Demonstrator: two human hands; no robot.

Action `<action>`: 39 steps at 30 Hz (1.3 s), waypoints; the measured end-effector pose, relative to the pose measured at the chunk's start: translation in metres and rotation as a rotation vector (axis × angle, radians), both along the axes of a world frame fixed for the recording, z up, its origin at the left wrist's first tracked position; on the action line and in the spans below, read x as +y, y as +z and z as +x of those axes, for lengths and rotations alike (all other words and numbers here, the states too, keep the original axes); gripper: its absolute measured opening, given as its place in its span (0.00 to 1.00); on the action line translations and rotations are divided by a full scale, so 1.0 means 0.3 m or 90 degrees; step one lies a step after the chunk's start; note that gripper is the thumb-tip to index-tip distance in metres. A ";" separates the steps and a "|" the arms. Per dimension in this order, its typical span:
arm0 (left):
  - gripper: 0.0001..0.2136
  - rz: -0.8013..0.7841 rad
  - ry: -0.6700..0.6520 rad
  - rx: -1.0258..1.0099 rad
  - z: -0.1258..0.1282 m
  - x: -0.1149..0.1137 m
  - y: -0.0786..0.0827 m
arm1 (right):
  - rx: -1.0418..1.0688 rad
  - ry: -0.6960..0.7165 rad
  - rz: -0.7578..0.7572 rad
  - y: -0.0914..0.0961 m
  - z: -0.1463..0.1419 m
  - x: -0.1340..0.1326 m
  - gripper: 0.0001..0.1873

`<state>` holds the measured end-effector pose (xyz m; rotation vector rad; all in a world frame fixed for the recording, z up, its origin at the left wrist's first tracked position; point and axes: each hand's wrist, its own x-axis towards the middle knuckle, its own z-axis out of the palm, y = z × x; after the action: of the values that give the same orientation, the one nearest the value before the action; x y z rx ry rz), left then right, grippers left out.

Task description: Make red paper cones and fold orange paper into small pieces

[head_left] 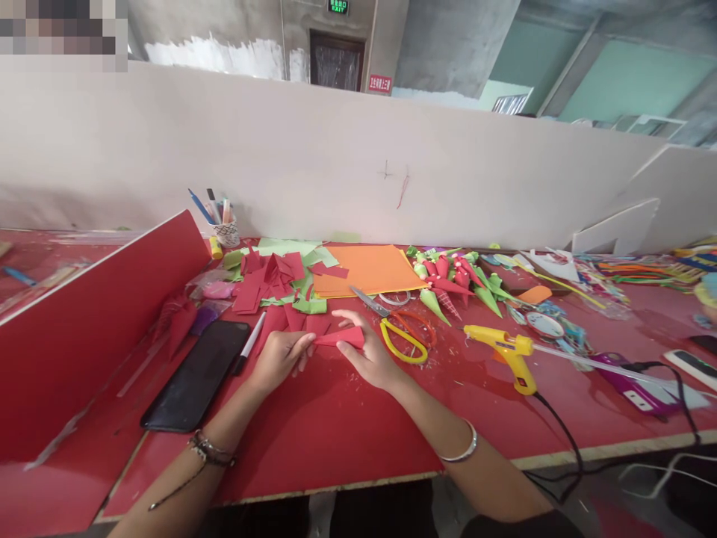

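Between my hands is a piece of red paper (341, 338), rolled into a narrow cone with its wide end to the right. My left hand (283, 359) pinches the thin tip between thumb and fingers. Around the wide end curves my right hand (373, 351), with its thumb under the edge and the fingers behind the paper. Just behind my hands lie red and green paper pieces (274, 276). Scissors with yellow and orange handles (404, 344) rest to the right of my right hand.
A black phone (196, 377) and a marker (250, 342) lie to the left. Orange sheets (367, 270) sit at the back, beside finished red and green paper cones (453, 280). To the right are a yellow glue gun (507, 351) with its cord and a purple power strip (638, 385).
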<state>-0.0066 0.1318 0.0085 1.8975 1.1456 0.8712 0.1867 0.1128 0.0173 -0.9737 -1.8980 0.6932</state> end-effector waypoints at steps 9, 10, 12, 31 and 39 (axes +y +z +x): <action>0.20 0.063 0.099 0.052 -0.022 0.016 0.014 | 0.063 -0.156 0.033 -0.016 0.054 0.087 0.16; 0.20 0.076 0.116 0.063 -0.027 0.019 0.015 | 0.049 -0.210 0.018 -0.014 0.070 0.115 0.17; 0.20 0.102 0.138 0.096 -0.035 0.024 0.018 | 0.016 -0.254 -0.005 -0.003 0.107 0.187 0.17; 0.18 0.149 0.104 0.471 -0.026 0.053 -0.015 | -0.487 -0.629 -0.434 -0.020 0.346 0.665 0.36; 0.18 0.126 0.105 0.485 -0.020 0.049 -0.010 | -0.520 -0.674 -0.410 -0.010 0.374 0.695 0.17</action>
<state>-0.0126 0.1463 0.0055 2.4164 1.7234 0.3325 0.2988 0.3212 0.0142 -2.6894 -1.3744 0.2233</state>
